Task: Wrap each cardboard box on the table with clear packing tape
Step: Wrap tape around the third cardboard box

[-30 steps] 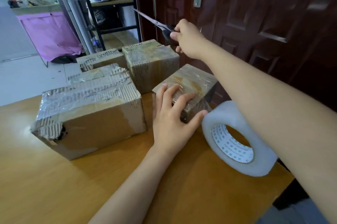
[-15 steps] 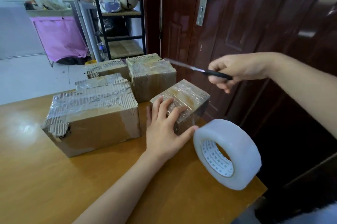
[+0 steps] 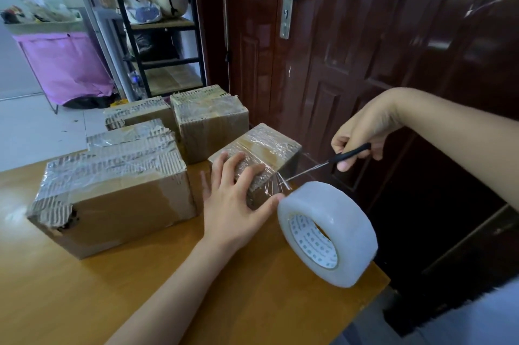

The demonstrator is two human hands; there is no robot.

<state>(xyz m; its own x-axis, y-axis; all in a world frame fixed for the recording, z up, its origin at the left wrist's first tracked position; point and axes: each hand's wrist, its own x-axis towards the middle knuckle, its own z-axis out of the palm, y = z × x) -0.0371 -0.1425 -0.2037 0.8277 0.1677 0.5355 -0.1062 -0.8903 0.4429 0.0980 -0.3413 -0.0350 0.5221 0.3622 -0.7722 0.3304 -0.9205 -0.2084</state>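
A small cardboard box (image 3: 269, 145), glossy with clear tape, sits near the table's right edge. My left hand (image 3: 236, 201) lies on its near corner, fingers spread over the top and thumb against the front. A strip of clear tape (image 3: 276, 186) stretches from the box to a large roll of clear packing tape (image 3: 334, 209) standing on its edge just to the right. My right hand (image 3: 362, 131) grips black-handled scissors (image 3: 334, 160) whose blades reach the stretched strip between box and roll. A big taped box (image 3: 112, 193) stands to the left.
Three more taped cardboard boxes (image 3: 209, 120) stand behind, at the table's far edge. The wooden table (image 3: 252, 302) ends just right of the roll. A dark red door (image 3: 323, 49) is close behind, a black shelf rack (image 3: 160, 30) at back left.
My right hand has brought the scissors down from above the boxes to the tape strip between the small box and the roll. My left hand has stayed on the box.
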